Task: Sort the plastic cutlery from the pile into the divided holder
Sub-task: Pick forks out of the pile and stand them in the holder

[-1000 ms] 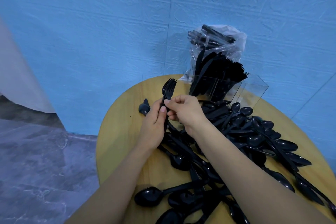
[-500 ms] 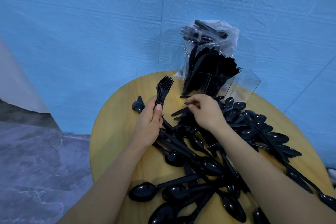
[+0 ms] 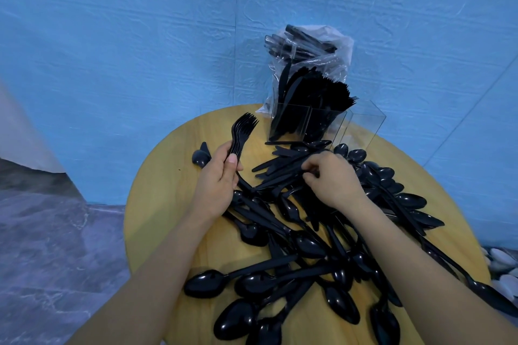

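Note:
A pile of black plastic cutlery (image 3: 302,244), mostly spoons with some knives, covers the round wooden table (image 3: 157,204). My left hand (image 3: 217,182) grips a stacked bundle of black forks (image 3: 241,131), tines up, at the pile's left edge. My right hand (image 3: 330,179) lies on the upper pile, its fingertips pinching a black handle among several knives (image 3: 283,166). The clear divided holder (image 3: 322,126) stands at the table's far edge; its left compartments hold knives and forks, and the right compartment (image 3: 364,126) looks empty.
A clear plastic bag (image 3: 311,50) with more black cutlery leans on the blue wall behind the holder. One loose spoon (image 3: 200,158) lies left of my left hand. Grey floor lies off the table's left edge, and white objects (image 3: 501,260) sit at the right.
My right hand has left the fork bundle and moved right and down onto the pile, where it now pinches a handle. My left hand keeps the forks, shifted slightly left.

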Motion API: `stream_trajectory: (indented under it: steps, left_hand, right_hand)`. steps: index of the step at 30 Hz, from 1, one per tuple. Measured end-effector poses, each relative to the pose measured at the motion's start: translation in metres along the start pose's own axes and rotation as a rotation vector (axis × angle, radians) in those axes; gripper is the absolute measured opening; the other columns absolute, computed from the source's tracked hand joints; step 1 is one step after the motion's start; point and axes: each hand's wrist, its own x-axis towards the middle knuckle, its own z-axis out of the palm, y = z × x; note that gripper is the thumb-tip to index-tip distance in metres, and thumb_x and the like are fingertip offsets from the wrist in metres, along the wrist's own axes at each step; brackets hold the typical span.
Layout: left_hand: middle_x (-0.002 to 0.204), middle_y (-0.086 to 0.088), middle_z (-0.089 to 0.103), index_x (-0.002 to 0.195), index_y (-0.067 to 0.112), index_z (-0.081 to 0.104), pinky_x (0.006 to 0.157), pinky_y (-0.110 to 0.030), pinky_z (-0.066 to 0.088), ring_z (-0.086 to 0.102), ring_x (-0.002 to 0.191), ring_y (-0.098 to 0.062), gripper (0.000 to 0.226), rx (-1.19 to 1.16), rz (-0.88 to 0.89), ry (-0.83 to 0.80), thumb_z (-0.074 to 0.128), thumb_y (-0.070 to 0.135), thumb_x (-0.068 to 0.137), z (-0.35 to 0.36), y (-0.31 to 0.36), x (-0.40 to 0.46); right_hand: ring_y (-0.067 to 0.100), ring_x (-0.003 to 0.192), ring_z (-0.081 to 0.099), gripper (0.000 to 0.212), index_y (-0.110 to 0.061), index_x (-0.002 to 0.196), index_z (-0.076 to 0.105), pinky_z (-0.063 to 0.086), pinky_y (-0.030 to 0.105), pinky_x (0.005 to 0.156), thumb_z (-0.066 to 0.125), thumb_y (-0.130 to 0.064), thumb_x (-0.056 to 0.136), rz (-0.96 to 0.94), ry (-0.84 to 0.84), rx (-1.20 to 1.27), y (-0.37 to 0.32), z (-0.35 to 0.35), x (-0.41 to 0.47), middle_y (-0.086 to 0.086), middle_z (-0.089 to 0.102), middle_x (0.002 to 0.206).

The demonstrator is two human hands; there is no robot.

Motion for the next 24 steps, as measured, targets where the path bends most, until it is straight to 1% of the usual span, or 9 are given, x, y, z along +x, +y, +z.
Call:
stream_trajectory:
  steps: [3,5,8,11,16,18,20,22,24]
  left_hand:
    - [0.079,0.005,0.051,0.129,0.026,0.040,0.052,-0.014,0.037,0.040,0.051,0.000,0.030,-0.012,-0.003,0.004,0.032,0.017,0.102,0.001,0.000,0.001]
    - [0.080,0.005,0.052,0.128,0.027,0.040,0.051,-0.016,0.037,0.040,0.050,0.000,0.029,-0.001,0.003,0.000,0.032,0.017,0.102,0.001,0.000,0.001]
    - [0.080,0.006,0.052,0.133,0.020,0.041,0.051,-0.015,0.037,0.040,0.051,-0.001,0.033,0.009,0.009,0.000,0.032,0.018,0.102,0.000,0.001,0.001]
    - [0.079,0.007,0.052,0.135,0.017,0.042,0.052,-0.016,0.039,0.041,0.051,-0.001,0.035,0.025,0.006,0.008,0.031,0.019,0.102,-0.001,-0.001,0.001]
    - [0.081,0.007,0.053,0.137,0.019,0.040,0.053,-0.018,0.040,0.042,0.052,-0.002,0.036,0.043,-0.003,0.006,0.032,0.021,0.102,-0.001,-0.002,0.002]
    - [0.081,0.006,0.052,0.137,0.019,0.040,0.054,-0.018,0.040,0.041,0.053,-0.002,0.036,0.043,-0.003,0.000,0.032,0.021,0.102,-0.001,-0.002,0.002]
    - [0.081,0.005,0.052,0.137,0.020,0.040,0.054,-0.017,0.040,0.041,0.053,-0.001,0.036,0.046,-0.003,0.002,0.032,0.021,0.102,-0.001,-0.001,0.002]
    - [0.081,0.005,0.052,0.137,0.020,0.040,0.053,-0.016,0.040,0.041,0.053,-0.001,0.037,0.043,-0.001,0.004,0.032,0.021,0.102,-0.001,0.000,0.002]
    - [0.081,0.004,0.052,0.137,0.021,0.040,0.053,-0.016,0.040,0.041,0.053,0.000,0.036,0.038,-0.006,0.002,0.032,0.021,0.102,0.000,0.001,0.002]
  right_hand:
    - [0.025,0.118,0.050,0.032,-0.019,0.122,0.061,0.042,0.044,0.101,0.060,-0.025,0.090,-0.065,-0.144,0.070,-0.007,0.008,0.003,0.004,0.057,0.124]
    - [0.022,0.124,0.045,0.037,-0.020,0.129,0.056,0.037,0.038,0.106,0.059,-0.023,0.092,-0.159,-0.206,0.133,-0.014,0.012,0.005,0.001,0.054,0.131]
    - [0.019,0.121,0.047,0.039,-0.020,0.134,0.052,0.036,0.030,0.103,0.052,-0.016,0.095,-0.207,-0.168,0.226,-0.023,0.011,0.012,-0.001,0.050,0.135]
    - [0.023,0.124,0.045,0.037,-0.017,0.131,0.055,0.038,0.035,0.105,0.047,-0.008,0.095,-0.158,-0.108,0.219,-0.020,0.010,0.025,0.001,0.052,0.134]
    - [0.026,0.133,0.032,0.043,-0.017,0.138,0.046,0.030,0.044,0.109,0.045,-0.010,0.096,-0.043,-0.169,0.033,-0.002,0.013,0.038,0.001,0.043,0.144]
    - [0.026,0.125,0.040,0.036,-0.016,0.130,0.054,0.036,0.041,0.104,0.051,-0.013,0.095,-0.051,-0.068,0.056,-0.002,0.013,0.037,0.004,0.049,0.135]
    - [0.023,0.110,0.050,0.019,-0.015,0.109,0.065,0.044,0.037,0.094,0.056,-0.014,0.092,-0.083,0.032,0.119,-0.007,0.013,0.034,0.004,0.058,0.113]
    - [0.022,0.099,0.056,0.010,-0.015,0.094,0.068,0.048,0.039,0.087,0.058,-0.017,0.091,-0.098,0.006,0.131,-0.011,0.016,0.031,0.001,0.062,0.098]
    - [0.024,0.102,0.058,0.018,-0.014,0.102,0.068,0.049,0.041,0.088,0.060,-0.026,0.091,-0.078,-0.068,0.107,-0.014,0.021,0.031,0.003,0.064,0.103]
